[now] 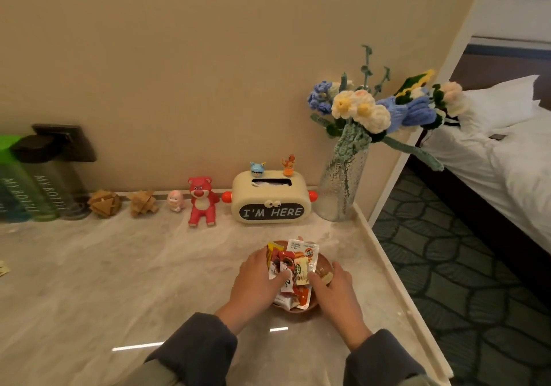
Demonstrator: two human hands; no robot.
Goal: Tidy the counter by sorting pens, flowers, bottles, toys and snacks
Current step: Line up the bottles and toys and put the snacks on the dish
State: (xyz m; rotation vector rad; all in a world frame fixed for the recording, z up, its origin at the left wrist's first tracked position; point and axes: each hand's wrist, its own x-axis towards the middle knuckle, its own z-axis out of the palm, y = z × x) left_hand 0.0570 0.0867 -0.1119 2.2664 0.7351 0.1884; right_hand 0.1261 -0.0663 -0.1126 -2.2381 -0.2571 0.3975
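Pressing from the left, the left hand (pixel 258 278) lays loosely straight fingers on the snack packets (pixel 301 262) heaped in the bowl (pixel 299 309); the right hand (pixel 335 288) touches them too, gripping nothing. Piled high near the counter (pixel 119 266) edge, packets could slip out.

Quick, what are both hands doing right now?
Left hand: open, fingers pressing the snack packets in the bowl.
Right hand: open, fingers touching the snack packets.
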